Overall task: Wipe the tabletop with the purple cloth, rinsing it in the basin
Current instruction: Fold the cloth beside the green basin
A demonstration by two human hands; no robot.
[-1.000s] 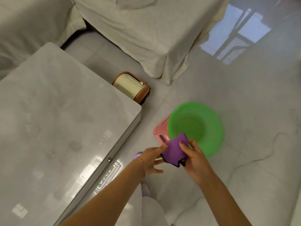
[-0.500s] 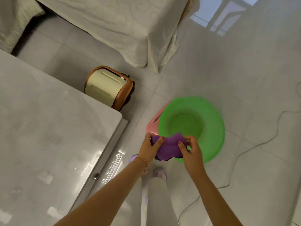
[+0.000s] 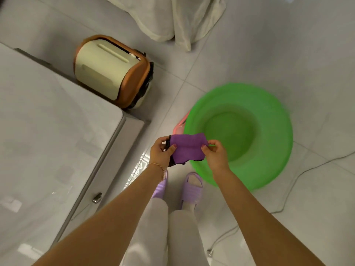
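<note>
At frame centre, the left hand [image 3: 161,150] and right hand [image 3: 216,153] each pinch the purple cloth [image 3: 187,148], stretched beside the green basin [image 3: 269,169].

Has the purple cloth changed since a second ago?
Yes. The purple cloth, bunched before, is now stretched flat between both hands, still at the green basin's near-left rim.

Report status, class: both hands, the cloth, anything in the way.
Left hand and right hand both pinching purple cloth, stretched between them. Cloth held at near rim of green basin, not in it. Path to basin clear.
</note>
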